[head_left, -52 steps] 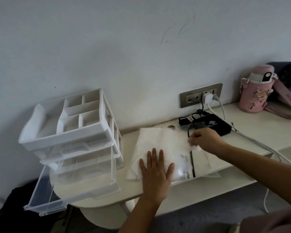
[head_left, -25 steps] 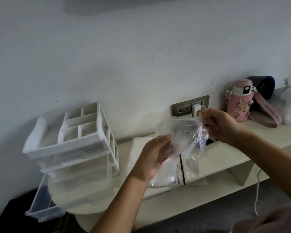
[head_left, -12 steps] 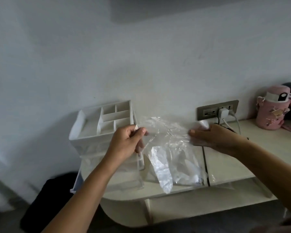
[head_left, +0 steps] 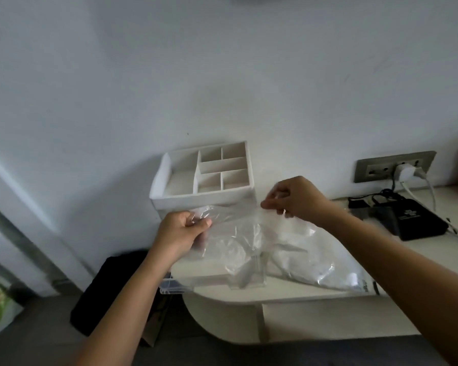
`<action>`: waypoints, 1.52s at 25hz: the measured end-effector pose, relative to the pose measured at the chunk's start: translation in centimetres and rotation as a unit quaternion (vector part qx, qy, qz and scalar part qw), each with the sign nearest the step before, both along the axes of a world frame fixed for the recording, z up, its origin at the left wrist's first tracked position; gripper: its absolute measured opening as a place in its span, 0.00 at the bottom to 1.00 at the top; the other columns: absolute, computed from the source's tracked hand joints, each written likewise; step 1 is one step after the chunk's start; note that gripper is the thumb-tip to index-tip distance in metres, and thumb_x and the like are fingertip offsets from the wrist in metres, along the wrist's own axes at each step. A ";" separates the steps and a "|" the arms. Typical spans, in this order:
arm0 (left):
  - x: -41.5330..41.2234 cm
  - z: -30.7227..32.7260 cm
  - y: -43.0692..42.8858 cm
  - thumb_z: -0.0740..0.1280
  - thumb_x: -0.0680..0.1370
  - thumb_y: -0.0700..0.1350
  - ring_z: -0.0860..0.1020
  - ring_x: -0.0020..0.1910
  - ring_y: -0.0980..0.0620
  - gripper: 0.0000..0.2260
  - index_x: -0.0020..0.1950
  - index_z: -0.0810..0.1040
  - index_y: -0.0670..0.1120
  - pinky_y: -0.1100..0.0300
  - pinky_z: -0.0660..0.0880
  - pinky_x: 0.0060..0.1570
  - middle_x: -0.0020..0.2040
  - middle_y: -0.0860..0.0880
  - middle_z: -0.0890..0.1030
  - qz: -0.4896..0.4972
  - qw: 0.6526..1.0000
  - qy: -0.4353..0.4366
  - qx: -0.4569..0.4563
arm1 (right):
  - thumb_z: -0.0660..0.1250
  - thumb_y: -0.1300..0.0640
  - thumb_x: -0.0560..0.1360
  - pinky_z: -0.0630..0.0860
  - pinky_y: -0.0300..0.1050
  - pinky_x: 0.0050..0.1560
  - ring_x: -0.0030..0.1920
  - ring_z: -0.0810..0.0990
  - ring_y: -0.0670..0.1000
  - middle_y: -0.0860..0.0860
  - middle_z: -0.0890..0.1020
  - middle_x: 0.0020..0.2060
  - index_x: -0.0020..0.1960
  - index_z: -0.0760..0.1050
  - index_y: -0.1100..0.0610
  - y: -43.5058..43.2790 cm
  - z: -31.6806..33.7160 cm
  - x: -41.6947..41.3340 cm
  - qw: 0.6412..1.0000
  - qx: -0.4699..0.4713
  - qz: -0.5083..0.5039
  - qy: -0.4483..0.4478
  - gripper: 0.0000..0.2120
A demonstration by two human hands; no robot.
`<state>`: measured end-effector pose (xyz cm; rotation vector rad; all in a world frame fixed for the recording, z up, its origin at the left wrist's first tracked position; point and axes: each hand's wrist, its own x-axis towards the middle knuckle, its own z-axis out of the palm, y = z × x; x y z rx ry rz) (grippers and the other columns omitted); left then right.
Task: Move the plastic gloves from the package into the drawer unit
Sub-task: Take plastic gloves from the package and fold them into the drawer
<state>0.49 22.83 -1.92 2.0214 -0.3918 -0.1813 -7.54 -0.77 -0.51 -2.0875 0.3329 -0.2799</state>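
Left grip (head_left: 181,233): fingers and thumb curled, pinching one edge of the clear plastic gloves (head_left: 238,231) before the drawer unit (head_left: 206,194).
Right grip (head_left: 294,198): pinching the opposite edge, raised above the tabletop (head_left: 315,297).
Change: two seconds ago both pressed the package (head_left: 328,270) flat; now film hangs stretched between them.
Meaning: gloves probably out, ready to stow.
Package: on the tabletop's front edge.
Open drawer (head_left: 171,286): bottom one, overhanging the left end.

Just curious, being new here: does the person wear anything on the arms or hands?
Nothing visible. The left hand and right hand show no gloves, watch, bracelet or rings. The left forearm and right forearm are bare, no sleeves in view.
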 end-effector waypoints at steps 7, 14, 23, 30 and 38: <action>2.0 -2.1 2.2 0.71 0.74 0.36 0.79 0.24 0.55 0.04 0.41 0.80 0.36 0.63 0.75 0.26 0.28 0.47 0.82 0.040 0.996 0.080 0.020 | 0.73 0.56 0.70 0.70 0.37 0.39 0.37 0.78 0.45 0.46 0.81 0.38 0.43 0.78 0.56 2.9 -1.8 0.7 0.985 -0.133 -0.095 -0.052 0.06; 2.4 -2.1 2.4 0.72 0.74 0.39 0.72 0.16 0.58 0.10 0.36 0.78 0.35 0.68 0.69 0.19 0.22 0.47 0.77 0.053 0.989 0.082 0.110 | 0.64 0.64 0.77 0.75 0.37 0.56 0.53 0.78 0.44 0.47 0.81 0.55 0.58 0.79 0.52 11.0 -2.4 0.0 0.947 -0.252 0.168 -0.108 0.13; 2.3 -2.8 2.6 0.69 0.74 0.36 0.81 0.40 0.49 0.06 0.44 0.74 0.46 0.55 0.81 0.43 0.46 0.46 0.81 0.039 0.965 -0.032 0.258 | 0.66 0.53 0.77 0.55 0.45 0.73 0.74 0.58 0.51 0.50 0.58 0.76 0.76 0.57 0.51 11.2 -5.8 3.8 0.883 -0.348 0.274 0.153 0.31; -0.2 -0.1 3.1 0.67 0.77 0.40 0.78 0.50 0.57 0.12 0.60 0.76 0.46 0.68 0.70 0.47 0.54 0.52 0.81 0.055 0.900 -0.323 0.286 | 0.67 0.49 0.75 0.53 0.48 0.73 0.75 0.54 0.53 0.50 0.55 0.76 0.77 0.53 0.51 11.4 -6.6 5.1 0.888 -0.333 0.276 0.155 0.35; 1.8 -4.1 -0.4 0.71 0.75 0.44 0.59 0.74 0.42 0.36 0.77 0.56 0.46 0.50 0.60 0.72 0.77 0.44 0.58 -0.149 0.881 -0.007 0.449 | 0.67 0.43 0.73 0.45 0.59 0.75 0.76 0.43 0.59 0.54 0.48 0.77 0.77 0.48 0.48 11.0 -7.3 5.3 0.889 -0.320 0.285 0.164 0.40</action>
